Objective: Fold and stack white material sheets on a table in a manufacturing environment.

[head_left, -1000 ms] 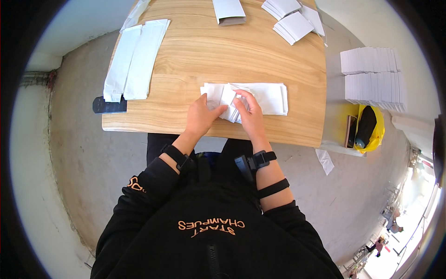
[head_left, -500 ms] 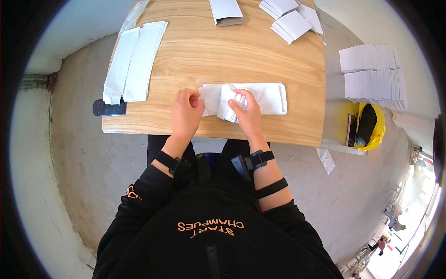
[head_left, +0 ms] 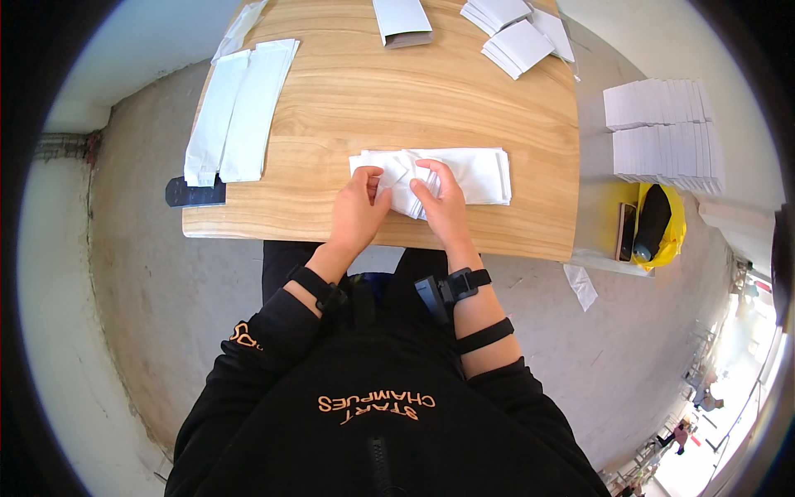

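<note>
A small bundle of thin white folded sheets (head_left: pixel 405 201) sits on top of a longer flat stack of white sheets (head_left: pixel 487 176) near the table's front edge. My right hand (head_left: pixel 445 206) grips the bundle's right side, its thumb and fingers bent around the layered edges. From the left, my left hand (head_left: pixel 358 212) reaches in with curled fingers and appears to pinch the bundle's left side. The exact contact at its fingertips is partly hidden. A raised fold shows in the white material between the two hands.
Long flat white sleeves (head_left: pixel 248 124) lie on the left of the wooden table (head_left: pixel 373 99). At the back are an open white box (head_left: pixel 403 23) and white card stacks (head_left: pixel 518 48). To the right stand rows of white pieces (head_left: pixel 665 153) and a yellow bag (head_left: pixel 675 228).
My left hand has moved right, from the long stack's left end to the small bundle. My right hand keeps its grip almost unmoved.
</note>
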The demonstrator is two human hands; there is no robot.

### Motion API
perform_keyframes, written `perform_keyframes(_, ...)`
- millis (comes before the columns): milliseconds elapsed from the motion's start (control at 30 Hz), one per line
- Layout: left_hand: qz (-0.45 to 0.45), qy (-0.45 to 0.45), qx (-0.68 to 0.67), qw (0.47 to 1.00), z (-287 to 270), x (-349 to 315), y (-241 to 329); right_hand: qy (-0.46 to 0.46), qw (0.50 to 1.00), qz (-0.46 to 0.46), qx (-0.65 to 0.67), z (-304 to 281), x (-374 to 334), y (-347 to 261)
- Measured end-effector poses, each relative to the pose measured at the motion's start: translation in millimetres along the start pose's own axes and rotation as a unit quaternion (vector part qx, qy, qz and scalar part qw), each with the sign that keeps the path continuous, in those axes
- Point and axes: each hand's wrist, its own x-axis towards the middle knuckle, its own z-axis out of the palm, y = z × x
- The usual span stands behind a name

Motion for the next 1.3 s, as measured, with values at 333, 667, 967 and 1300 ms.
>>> perform_keyframes(333, 0.038, 0.013, 0.045, 0.998, -10.0, -3.8, 1.7, -0.021, 0.999, 0.03, 0.031, -3.7, -0.7, 0.2)
perform_keyframes(667, -0.021, 0.072, 0.014, 0.997, -26.0, 0.6, -10.4, -0.035, 0.997, 0.038, 0.049, -5.1, -1.3, -0.6)
perform_keyframes(967, 0.118, -0.03, 0.08, 0.989, 0.7, -10.8, 13.3, -0.086, 0.991, 0.02, 0.097, -12.3, -1.7, 1.0)
perform_keyframes(1300, 0.102, -0.02, 0.051, 0.993, 1.3, -9.5, 10.3, -0.078, 0.996, -0.005, 0.047, -10.4, -1.8, -1.1)
